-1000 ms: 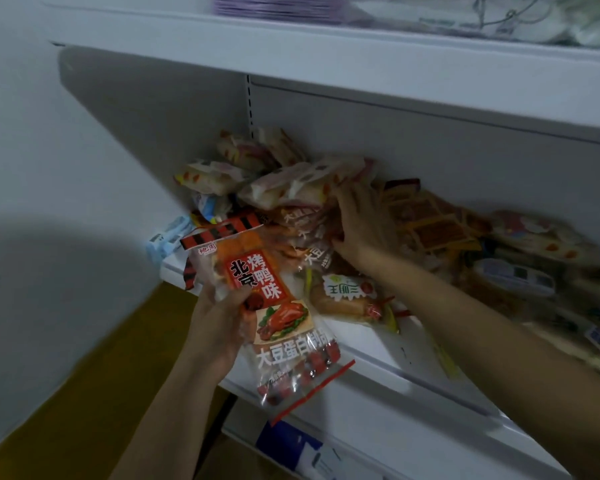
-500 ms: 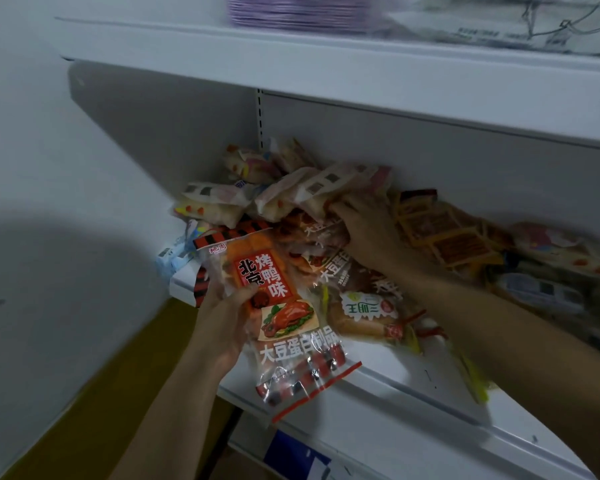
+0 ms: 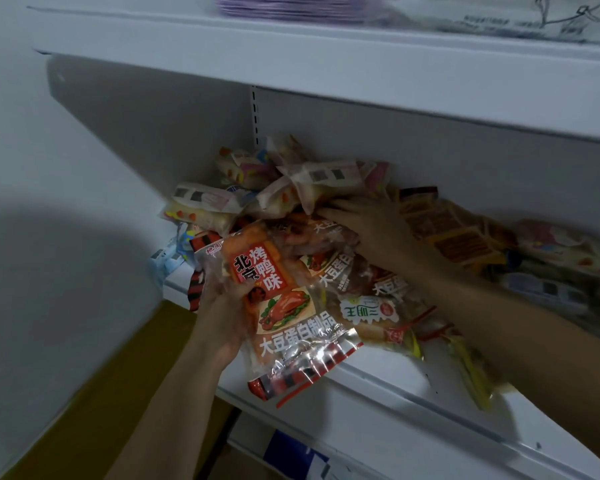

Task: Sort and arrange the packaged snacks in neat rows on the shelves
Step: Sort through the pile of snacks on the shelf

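At shelf front edge, L side: left hand (image 3: pixel 222 317) grips 1 roast-duck snack pack (image 3: pixel 278 306), fingers curled round its L edge, thumb over the printed face. Pack is off the pile and overhangs the shelf lip (image 3: pixel 378 382).

Right hand (image 3: pixel 368 230) lies on the snack pile (image 3: pixel 326 258), further back from the lip, fingers fairly straight and pressing down among packs. Fingertips partly buried; cannot tell if they pinch anything.

Handling (judgement): pack is clear crinkly film w/ soft contents, so prob. light, floppy, slippery. It sags where unsupported. Best hold is mid-body across the width, or both short seams w/ 2 hands; 1 corner pinch would let it fold. Not fragile, though the film could crease.

Orientation: long axis runs from the pile down toward the lip, tilted slightly R. Label text reads top at pile end, red striped bottom seam (image 3: pixel 302 379) hanging past the lip. Printed face is up.

Surroundings, rel. to lip: pale pastry packs (image 3: pixel 312 185) heaped at back against the rear panel; brown-orange packs (image 3: pixel 454 233) R of right hand; green-label sausage pack (image 3: pixel 364 311) just behind the lip, touching the held pack; yellow packet (image 3: pixel 471 372) R along the lip. No rows formed yet; sorting is at an early stage. Upper shelf (image 3: pixel 326 64) overhead, contents blurred.
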`<state>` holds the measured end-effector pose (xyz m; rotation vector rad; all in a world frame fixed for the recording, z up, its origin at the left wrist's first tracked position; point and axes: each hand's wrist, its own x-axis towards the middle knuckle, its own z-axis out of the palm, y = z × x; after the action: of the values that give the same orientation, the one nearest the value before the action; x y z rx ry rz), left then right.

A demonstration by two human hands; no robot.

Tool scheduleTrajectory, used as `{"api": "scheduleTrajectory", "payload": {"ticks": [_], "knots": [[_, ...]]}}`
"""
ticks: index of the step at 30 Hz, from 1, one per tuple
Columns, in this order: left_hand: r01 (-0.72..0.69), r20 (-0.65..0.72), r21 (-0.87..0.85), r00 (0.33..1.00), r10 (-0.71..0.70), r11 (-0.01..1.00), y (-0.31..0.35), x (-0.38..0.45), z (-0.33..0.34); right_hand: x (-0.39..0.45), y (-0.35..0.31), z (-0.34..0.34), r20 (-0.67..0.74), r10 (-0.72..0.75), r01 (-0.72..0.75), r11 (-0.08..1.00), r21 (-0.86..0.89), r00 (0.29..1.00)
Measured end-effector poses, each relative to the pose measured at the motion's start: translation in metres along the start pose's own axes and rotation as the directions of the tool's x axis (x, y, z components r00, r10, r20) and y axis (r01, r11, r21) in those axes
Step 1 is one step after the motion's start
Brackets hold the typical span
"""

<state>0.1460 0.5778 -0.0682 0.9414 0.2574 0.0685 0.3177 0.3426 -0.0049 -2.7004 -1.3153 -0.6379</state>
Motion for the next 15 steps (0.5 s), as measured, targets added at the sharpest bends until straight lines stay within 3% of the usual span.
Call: {"api": "scheduleTrajectory", "payload": {"ticks": [10,15], "knots": [[-0.030,0.033,0.150,0.999,0.025,0.988,0.006,0.015,-0.002,-0.055,0.027,-0.045,-0.151,0.069,-0.034,0.974,0.222,0.986],[0.032,-0.044,0.175,0.999,-0.025,0.984,0.010,0.029,0.007,-0.071,0.040,-0.071,-0.146,0.244,-0.195,0.938,0.287,0.959]]}}
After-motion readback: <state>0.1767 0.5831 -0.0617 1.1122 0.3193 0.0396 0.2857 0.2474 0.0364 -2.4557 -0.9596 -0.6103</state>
